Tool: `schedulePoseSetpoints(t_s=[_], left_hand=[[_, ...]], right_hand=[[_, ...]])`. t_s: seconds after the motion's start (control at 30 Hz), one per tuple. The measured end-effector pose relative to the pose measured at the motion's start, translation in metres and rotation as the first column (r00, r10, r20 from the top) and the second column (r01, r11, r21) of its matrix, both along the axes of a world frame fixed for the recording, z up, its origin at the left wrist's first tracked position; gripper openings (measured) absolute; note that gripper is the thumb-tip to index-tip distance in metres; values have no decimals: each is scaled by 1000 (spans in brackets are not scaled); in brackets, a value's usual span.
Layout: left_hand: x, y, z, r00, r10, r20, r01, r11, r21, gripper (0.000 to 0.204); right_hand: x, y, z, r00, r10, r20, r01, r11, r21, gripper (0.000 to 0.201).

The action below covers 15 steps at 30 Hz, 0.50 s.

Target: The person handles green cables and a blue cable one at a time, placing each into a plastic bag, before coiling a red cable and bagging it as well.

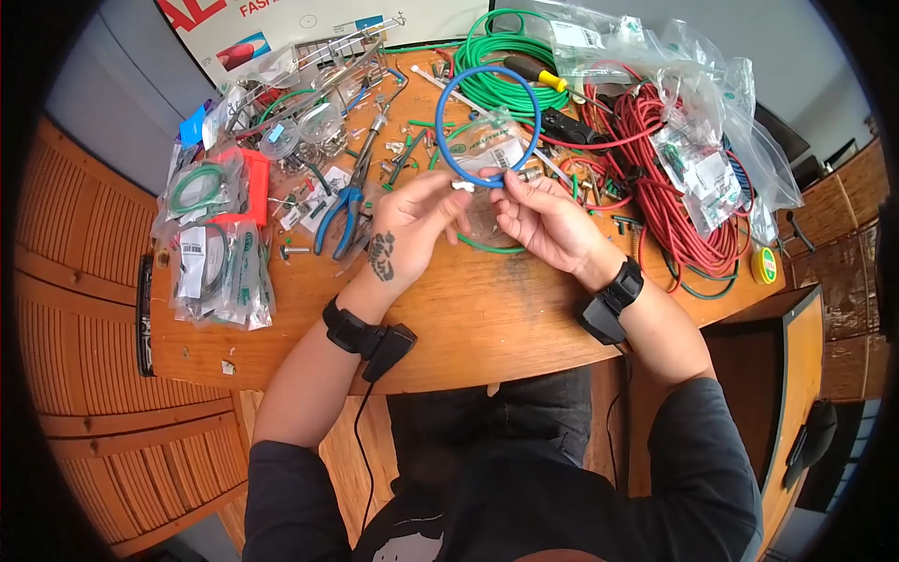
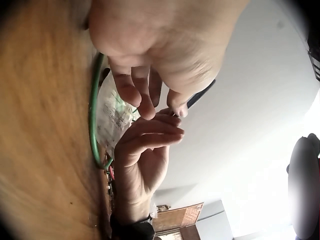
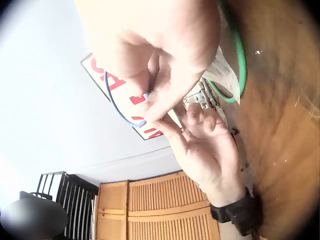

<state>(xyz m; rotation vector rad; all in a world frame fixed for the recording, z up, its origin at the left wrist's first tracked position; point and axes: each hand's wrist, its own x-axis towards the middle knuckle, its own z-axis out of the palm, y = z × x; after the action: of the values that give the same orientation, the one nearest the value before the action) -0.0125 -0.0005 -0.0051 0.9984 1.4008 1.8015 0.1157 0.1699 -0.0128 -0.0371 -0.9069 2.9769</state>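
A round loop of blue cable [image 1: 440,117] stands up above the table, held at its lower edge by both hands. My right hand [image 1: 548,225] pinches it between thumb and fingers, the other fingers loosely curled. Just to the left, my left hand [image 1: 417,220] pinches the same loop with thumb and forefinger. A small white piece [image 1: 462,186] shows at the left thumb tip. Behind the hands lie a clear plastic bag [image 1: 487,140] with a label and a green cable loop [image 2: 94,115]. In the right wrist view, the blue loop runs up from the right fingertips.
Blue-handled pliers [image 1: 339,214] lie left of the hands, near bagged cables [image 1: 192,258] and a red bin [image 1: 253,187]. Coiled green cable [image 1: 487,75], a yellow-black screwdriver [image 1: 538,73] and red cable coils [image 1: 693,239] stand behind and right. Loose metal parts are strewn across the back.
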Motion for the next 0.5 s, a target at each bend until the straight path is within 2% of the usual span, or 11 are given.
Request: schedulePoseSetpoints(t_s=[0.03,0.07,0.1,0.13,0.17,0.2,0.23,0.3,0.37,0.47,0.5], left_hand=[[-1,1,1,1000,-1,0,1,1000,0,27],[-4,3,1,993,46,108,-56,994,94,26],[-7,4,2,972,82,220,-123,976,177,25],[-12,4,-1,959,144,245,-193,962,191,24],[-17,2,0,959,145,243,-194,962,190,24],[-21,1,1,939,136,316,-207,957,205,24],[-23,-1,3,913,125,388,-223,950,219,25],[-25,-5,4,907,114,405,-210,957,202,25],[-25,-7,2,890,56,453,-128,984,128,25],[-22,-4,5,924,123,363,-139,990,18,27],[-21,-5,7,923,124,363,-140,990,16,27]], right_hand=[[0,3,-5,998,-64,4,64,994,86,28],[-1,5,-7,992,-127,2,124,977,172,29],[-1,4,-6,992,-126,3,124,978,171,29],[-2,2,-3,974,-225,-11,216,917,337,29],[-3,0,0,947,-318,-43,297,819,491,29],[-5,-3,2,919,-394,-26,348,777,525,29],[-6,-4,3,920,-392,-27,347,778,523,29],[-8,-6,5,906,-414,-91,399,762,510,29],[-6,-4,3,925,-369,-85,359,782,510,27],[-5,-7,6,934,-351,-66,328,770,547,29],[-5,-4,2,933,-346,-94,323,697,641,32]])
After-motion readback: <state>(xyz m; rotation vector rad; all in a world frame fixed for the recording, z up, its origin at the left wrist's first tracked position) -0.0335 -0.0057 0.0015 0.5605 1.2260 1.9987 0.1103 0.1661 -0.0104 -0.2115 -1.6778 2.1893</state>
